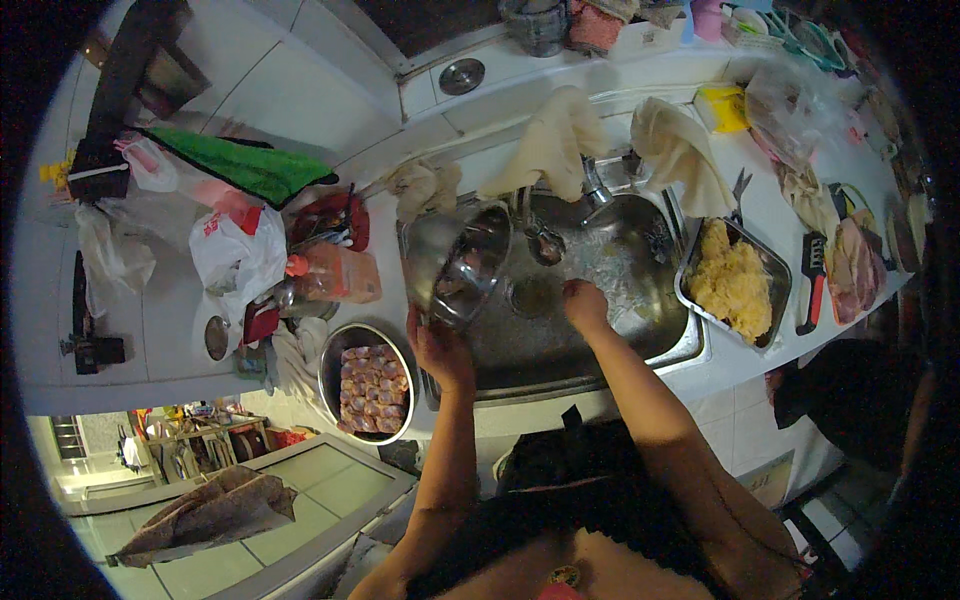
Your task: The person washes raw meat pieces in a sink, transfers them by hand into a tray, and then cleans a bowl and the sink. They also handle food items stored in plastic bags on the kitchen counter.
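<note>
My left hand (442, 349) grips the near rim of a round steel bowl (480, 262), which is tilted over the left side of the steel sink (510, 360). My right hand (586, 306) is over the middle of the sink, its fingers curled; whether it holds something small cannot be told. A steel ladle or strainer (546, 246) lies near the faucet (598, 191). Left of the sink stands an oval metal tray (409, 420) of reddish-brown meat pieces (373, 386). On the right, a square metal pan (780, 281) holds a yellowish, shredded-looking food (731, 281).
Pale cloths (559, 142) hang behind the sink. Scissors (741, 191) and a red-and-black tool (812, 285) lie right. A pink bottle (341, 274), plastic bag (236, 255) and green cloth (232, 161) are left. Another person (855, 397) stands at the right edge.
</note>
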Demonstrator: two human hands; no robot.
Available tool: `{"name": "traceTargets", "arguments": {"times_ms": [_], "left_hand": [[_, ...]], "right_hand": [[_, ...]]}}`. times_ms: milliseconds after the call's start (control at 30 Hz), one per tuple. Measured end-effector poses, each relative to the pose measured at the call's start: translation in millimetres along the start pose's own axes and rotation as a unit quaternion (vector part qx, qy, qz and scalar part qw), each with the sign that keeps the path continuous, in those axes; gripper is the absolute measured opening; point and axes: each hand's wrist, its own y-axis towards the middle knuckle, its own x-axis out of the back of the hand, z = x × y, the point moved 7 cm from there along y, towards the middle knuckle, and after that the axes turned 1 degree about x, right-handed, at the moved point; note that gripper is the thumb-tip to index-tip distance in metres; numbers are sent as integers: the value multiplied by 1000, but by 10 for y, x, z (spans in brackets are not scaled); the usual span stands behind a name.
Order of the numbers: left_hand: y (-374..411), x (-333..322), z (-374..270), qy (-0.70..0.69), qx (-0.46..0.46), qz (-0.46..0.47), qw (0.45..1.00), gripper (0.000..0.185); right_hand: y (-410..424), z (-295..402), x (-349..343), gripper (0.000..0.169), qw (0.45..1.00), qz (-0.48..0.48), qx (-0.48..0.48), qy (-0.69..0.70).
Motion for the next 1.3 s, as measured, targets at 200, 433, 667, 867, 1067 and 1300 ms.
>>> {"name": "traceTargets", "arguments": {"times_ms": [200,433,667,867,1067,1300], "left_hand": [[-271,-167,438,-131,253,21,958,35],[-559,-256,561,-137,360,1,923,17],[-603,-231,750,-188,328,11,926,16],[-620,-203,918,-205,286,-2,936,17],[-749,-465,1154,-316,339,5,886,25],[-179,-315,1037,-188,319,25,929,18]], "right_hand": [[-167,32,647,18,967,-155,40,201],[-6,701,1462,28,941,-266,210,14],[580,416,1168,28,952,-169,256,-21],[59,300,1311,18,925,-274,170,199],[10,51,32,11,837,159,-94,514],[324,164,481,20,875,-46,111,469]]}}
